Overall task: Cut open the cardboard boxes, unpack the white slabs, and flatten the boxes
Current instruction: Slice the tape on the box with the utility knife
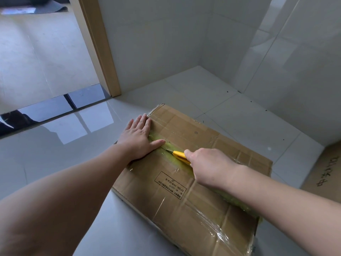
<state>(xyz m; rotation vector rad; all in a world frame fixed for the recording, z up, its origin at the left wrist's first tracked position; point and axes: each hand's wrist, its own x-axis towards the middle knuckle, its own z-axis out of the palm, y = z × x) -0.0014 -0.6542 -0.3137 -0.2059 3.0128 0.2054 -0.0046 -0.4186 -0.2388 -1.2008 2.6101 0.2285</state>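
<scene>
Cardboard box [193,172] lies flat on the tiled floor [73,163] near the room corner, just inside the doorway. It's wrapped in clear film, with a greenish-yellow tape [158,140] strip along the centre seam.

Left hand [138,137] is spread flat on the far left end of the lid, fingers straight, thumb lying right along the taped seam. It is pressing, not gripping. Right hand [204,165] is curled tight around a yellow utility knife [180,156], blade tip down in the seam just short of the left thumb.

Step in hand, as I read it: slitting the seam tape. Box not open yet, no white slabs visible, so the task looks early.

Handling judgement:
- Box is wide and shallow, and the creased top panel looks soft enough to flex under pressure. Contents are probably rigid and possibly brittle, so keep the blade shallow.
- Film looks slick. A flat palm may slide, so better to brace near an edge or corner where the board is stiffer.
- For lifting or turning, take it by two opposite edges. Weight is unknown, so assume heavy until tested.

Risk: the thumb sits almost in the blade's line. If the cut runs toward it, a slip goes into the hand.

Second piece of cardboard [326,169] with handwriting sits at the right edge, mostly out of view.
</scene>
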